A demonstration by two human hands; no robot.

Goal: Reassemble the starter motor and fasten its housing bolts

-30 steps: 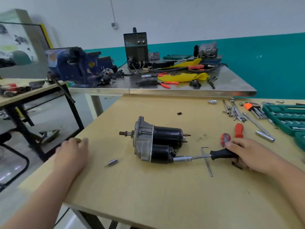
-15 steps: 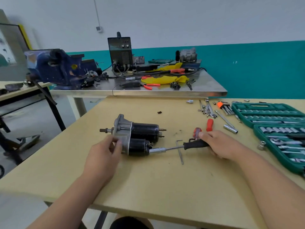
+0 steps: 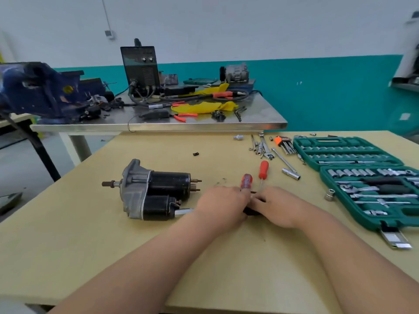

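While left hand (image 3: 221,207) and right hand (image 3: 275,207) together grip the nut driver (image 3: 183,211) seated against the starter motor (image 3: 156,191), housing-bolt tightening seems underway, calling next for steady twisting.

We see the starter motor (image 3: 158,189) with its dull cast-metal nose and glossy black body, our matt, smooth wooden surface (image 3: 79,257), and a green plastic socket case (image 3: 335,139).

On the table (image 3: 90,245), left of centre: starter motor (image 3: 156,191). A driver (image 3: 183,211) runs rightward from its near right end, passing under the left hand (image 3: 221,205) to the right hand (image 3: 277,206); the hands are side by side. Two screwdrivers (image 3: 263,169) lie just behind the hands. A socket case (image 3: 362,173) sits far right, wrenches (image 3: 263,148) behind. A second table (image 3: 158,127) stands beyond, vise (image 3: 38,91) on its left end.
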